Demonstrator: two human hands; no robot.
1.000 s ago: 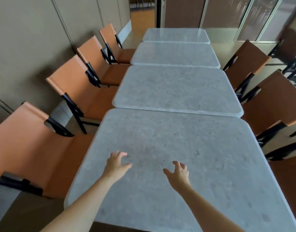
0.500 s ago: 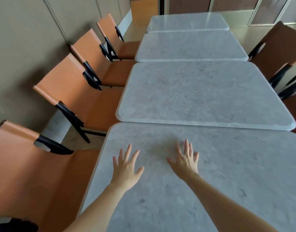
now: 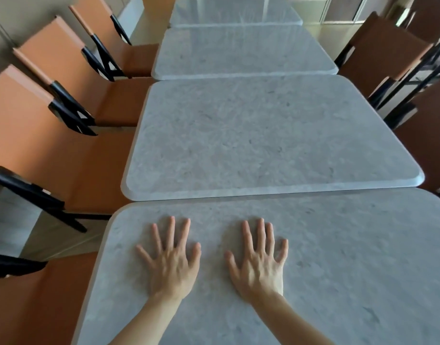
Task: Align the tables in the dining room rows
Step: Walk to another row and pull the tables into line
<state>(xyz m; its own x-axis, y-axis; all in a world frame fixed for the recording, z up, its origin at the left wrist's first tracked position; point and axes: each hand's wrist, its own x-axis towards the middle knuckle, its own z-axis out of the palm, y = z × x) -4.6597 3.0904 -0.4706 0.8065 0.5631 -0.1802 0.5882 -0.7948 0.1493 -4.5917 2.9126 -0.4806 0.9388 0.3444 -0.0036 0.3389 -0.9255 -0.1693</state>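
Observation:
Several grey marble-look tables stand end to end in a row running away from me. My left hand [image 3: 171, 260] and my right hand [image 3: 260, 260] lie flat, fingers spread, on the nearest table [image 3: 351, 257], close to its far edge. That far edge touches the second table [image 3: 263, 135], and the nearest table's left corner sticks out further left than the second table's. A third table [image 3: 241, 51] and a fourth table [image 3: 233, 11] continue the row beyond.
Orange chairs with black frames [image 3: 72, 150] line the left side, tucked close to the tables, with a beige wall behind them. Darker brown chairs [image 3: 383, 53] stand along the right side. A narrow strip of floor [image 3: 59, 235] shows between the left chairs.
Both hands went from hovering with curled fingers to lying flat and spread on the nearest table, further forward. My view has moved forward and tilted down toward the joint between tables.

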